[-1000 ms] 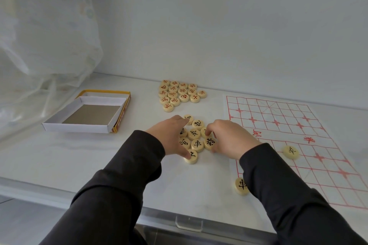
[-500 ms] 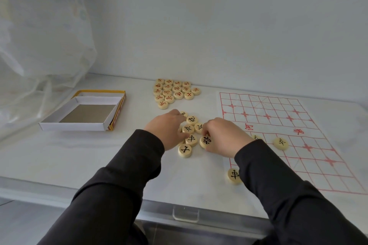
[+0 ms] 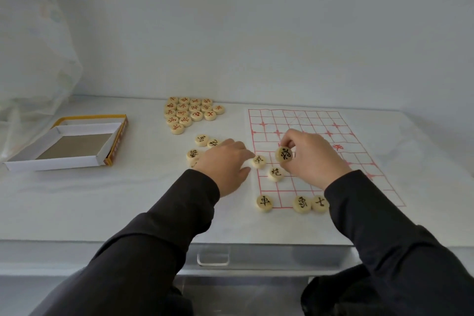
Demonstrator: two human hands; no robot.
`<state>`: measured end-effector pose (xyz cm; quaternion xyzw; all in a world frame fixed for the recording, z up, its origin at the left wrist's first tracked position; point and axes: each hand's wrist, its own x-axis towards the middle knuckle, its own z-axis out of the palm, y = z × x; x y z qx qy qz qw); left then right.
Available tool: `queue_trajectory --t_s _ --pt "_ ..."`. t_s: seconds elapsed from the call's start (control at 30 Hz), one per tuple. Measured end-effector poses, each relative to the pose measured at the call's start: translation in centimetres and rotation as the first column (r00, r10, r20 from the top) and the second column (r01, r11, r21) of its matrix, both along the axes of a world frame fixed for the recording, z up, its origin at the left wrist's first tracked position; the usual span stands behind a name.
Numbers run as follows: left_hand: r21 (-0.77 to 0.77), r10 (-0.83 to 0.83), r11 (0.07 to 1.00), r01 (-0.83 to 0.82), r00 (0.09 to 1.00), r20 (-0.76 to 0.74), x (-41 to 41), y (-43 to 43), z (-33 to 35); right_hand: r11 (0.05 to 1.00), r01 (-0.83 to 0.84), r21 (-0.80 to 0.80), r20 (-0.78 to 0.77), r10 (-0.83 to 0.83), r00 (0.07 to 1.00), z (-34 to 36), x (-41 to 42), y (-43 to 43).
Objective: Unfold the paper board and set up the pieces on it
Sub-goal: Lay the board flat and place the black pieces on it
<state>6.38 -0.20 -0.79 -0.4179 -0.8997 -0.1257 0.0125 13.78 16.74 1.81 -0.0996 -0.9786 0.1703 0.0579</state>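
Paper board (image 3: 320,120) lies unfolded flat, right of centre. Right hand (image 3: 311,155) pinches black piece (image 3: 284,154), held above board's left half. Left hand (image 3: 225,161) flat, fingers straight, beside edge piece (image 3: 258,161); contact unclear. Risk: right sleeve sweeping near-row pieces (image 3: 302,204) off lines, thin paper shifting. Red pieces (image 3: 191,111) clustered far, left of board. Open box (image 3: 51,163) at left, no obstruction.

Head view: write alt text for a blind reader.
The right hand pinches a black-lettered piece over the red-gridded paper board. The left hand rests beside loose black pieces; red-lettered pieces cluster behind them, an open box far left.
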Motion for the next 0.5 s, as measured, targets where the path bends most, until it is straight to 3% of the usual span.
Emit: queue_trajectory --t_s 0.27,0.5 --pt "0.023 -0.152 0.988 0.153 0.988 -0.035 2.3 3.6 -0.8 0.987 0.149 -0.064 0.005 -0.149 0.989 -0.2 4.9 4.0" --pt "0.140 -0.259 0.952 0.272 0.960 -0.105 3.7 5.1 -1.7 0.935 0.264 -0.236 0.103 -0.246 0.964 -1.5 6.3 5.5"
